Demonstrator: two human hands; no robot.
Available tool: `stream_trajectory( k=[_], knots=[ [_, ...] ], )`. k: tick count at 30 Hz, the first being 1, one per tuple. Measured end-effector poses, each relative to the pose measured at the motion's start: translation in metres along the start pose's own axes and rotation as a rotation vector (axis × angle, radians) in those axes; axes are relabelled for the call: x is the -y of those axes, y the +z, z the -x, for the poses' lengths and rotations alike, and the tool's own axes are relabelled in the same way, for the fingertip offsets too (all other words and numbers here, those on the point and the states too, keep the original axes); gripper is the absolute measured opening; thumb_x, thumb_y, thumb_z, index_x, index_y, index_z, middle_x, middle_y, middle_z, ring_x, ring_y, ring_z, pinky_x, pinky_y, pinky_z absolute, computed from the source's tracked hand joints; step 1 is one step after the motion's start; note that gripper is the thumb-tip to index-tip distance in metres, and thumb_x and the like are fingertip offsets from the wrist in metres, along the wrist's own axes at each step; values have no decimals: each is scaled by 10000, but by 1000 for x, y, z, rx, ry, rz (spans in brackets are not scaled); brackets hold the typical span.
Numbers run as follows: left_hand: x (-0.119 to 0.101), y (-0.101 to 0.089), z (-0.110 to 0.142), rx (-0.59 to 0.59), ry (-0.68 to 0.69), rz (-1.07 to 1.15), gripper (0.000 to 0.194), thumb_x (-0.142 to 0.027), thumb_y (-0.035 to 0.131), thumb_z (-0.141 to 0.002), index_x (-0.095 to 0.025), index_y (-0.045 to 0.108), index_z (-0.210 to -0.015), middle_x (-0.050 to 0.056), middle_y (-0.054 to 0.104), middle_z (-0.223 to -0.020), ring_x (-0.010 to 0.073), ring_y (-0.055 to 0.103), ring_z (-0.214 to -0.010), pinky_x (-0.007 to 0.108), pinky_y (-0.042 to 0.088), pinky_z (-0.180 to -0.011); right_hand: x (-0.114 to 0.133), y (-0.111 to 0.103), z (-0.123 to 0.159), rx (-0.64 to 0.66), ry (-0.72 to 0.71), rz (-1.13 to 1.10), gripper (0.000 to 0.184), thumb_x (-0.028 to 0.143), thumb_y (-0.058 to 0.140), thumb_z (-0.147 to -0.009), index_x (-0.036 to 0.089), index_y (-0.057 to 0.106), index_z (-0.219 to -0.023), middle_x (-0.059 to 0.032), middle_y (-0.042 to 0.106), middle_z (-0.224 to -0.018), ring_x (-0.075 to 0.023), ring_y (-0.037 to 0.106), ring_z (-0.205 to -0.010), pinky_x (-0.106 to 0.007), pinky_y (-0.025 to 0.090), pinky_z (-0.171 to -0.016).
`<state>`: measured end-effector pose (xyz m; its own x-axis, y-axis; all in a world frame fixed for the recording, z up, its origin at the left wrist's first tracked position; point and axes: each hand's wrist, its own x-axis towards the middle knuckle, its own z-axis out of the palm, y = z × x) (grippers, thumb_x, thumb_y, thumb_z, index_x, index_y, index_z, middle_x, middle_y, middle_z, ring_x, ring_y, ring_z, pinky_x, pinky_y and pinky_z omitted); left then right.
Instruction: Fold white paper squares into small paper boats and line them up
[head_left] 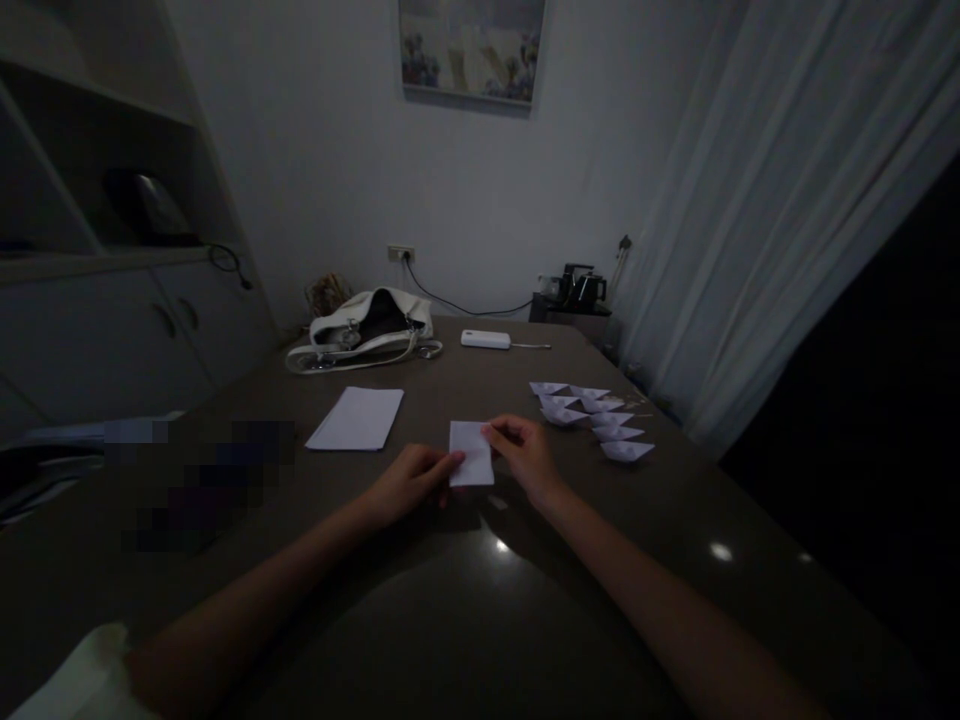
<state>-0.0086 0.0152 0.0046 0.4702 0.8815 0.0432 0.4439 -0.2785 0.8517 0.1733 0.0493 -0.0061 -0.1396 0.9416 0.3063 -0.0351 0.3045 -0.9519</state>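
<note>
A small folded sheet of white paper (472, 456) is held between my two hands, a little above the dark table. My left hand (411, 482) pinches its left edge low down, thumb on top. At the upper right corner, my right hand (526, 455) grips it between thumb and fingers. To the left lies a stack of white paper sheets (358, 419). Several folded paper boats (627, 452) stand grouped on the right side of the table.
Toward the back of the brown table (480, 620) lie a white handbag (367, 330) and a white power bank (485, 340) with a short cable. Black kettles (586, 290) stand beyond the far right corner. A pale curtain (720, 220) hangs at right; cabinets (112, 330) line the left.
</note>
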Motion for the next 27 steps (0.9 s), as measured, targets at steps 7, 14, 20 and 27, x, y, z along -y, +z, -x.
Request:
stream_trajectory(
  k=[7, 14, 20, 27],
  knots=[
    [-1, -4, 2, 65, 46, -111, 569, -579, 341, -879, -122, 569, -628, -10, 515, -494, 102, 459, -443, 198, 330, -447, 11, -5, 0, 120, -45, 100, 182, 335, 625, -732, 170, 618, -808, -24, 640, -740, -141, 585, -654, -245, 448, -578],
    [-2, -2, 5, 216, 75, -204, 537, -523, 355, -897, -117, 543, -600, 3, 530, -518, 96, 471, -445, 188, 337, -446, 20, -5, 7, 307, -236, 470, 102, 237, 618, -757, 150, 650, -717, -4, 610, -641, -109, 529, -592, -218, 387, -556],
    [-3, -7, 5, 109, 236, -294, 427, -417, 367, -918, -102, 609, -763, -12, 509, -585, 97, 448, -521, 189, 313, -485, 13, 4, 10, 373, -129, 268, 77, 193, 603, -722, 150, 599, -658, 26, 546, -598, -91, 485, -560, -200, 354, -526],
    [-4, -7, 5, 58, 240, -211, 422, -407, 381, -904, -103, 595, -705, -12, 509, -578, 108, 458, -539, 199, 346, -515, 17, 6, 13, 364, -58, 149, 133, 269, 601, -758, 152, 616, -697, 6, 595, -655, -110, 536, -610, -222, 393, -578]
  ],
)
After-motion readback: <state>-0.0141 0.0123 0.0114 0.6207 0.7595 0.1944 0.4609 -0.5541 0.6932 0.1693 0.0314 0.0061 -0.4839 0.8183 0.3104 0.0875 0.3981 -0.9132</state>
